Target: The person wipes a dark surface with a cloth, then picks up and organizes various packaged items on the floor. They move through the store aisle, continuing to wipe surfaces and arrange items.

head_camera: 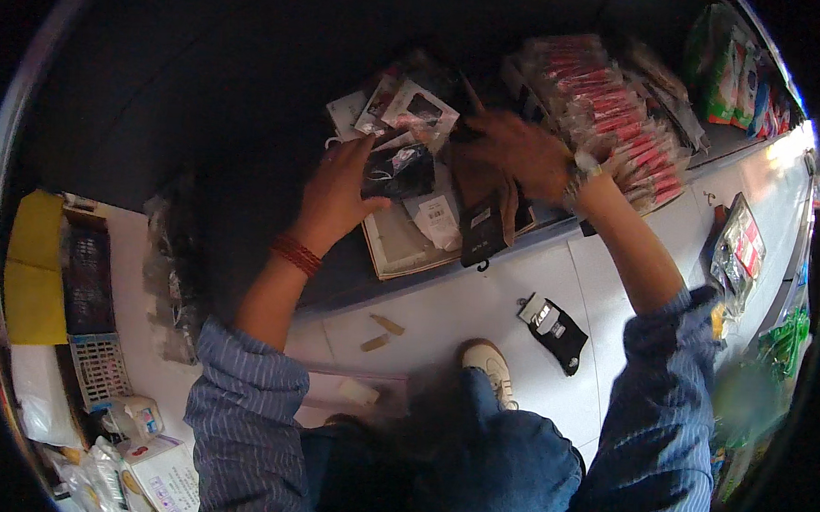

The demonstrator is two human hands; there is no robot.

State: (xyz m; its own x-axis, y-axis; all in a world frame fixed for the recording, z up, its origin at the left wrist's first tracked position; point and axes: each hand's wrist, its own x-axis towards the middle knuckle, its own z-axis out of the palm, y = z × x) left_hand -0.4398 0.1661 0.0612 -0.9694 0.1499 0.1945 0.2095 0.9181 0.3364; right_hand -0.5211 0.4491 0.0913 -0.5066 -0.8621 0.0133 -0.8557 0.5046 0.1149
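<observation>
On a dark shelf before me lies a shallow cardboard tray piled with packaged goods. My left hand rests at the pile's left side, thumb spread, beside a black packet with a white loop; whether it grips anything is unclear. Above it are white packs with dark windows. My right hand, slightly blurred, is over brown fabric at the pile's right side; its fingertips are hard to make out. A black-labelled item with a small hook hangs over the tray's front edge.
Many red items in clear wrappers stand right of the pile. Packaged black socks lie on the tiled floor near my shoe, with brown scraps to the left. A plastic basket and white carton stand at lower left.
</observation>
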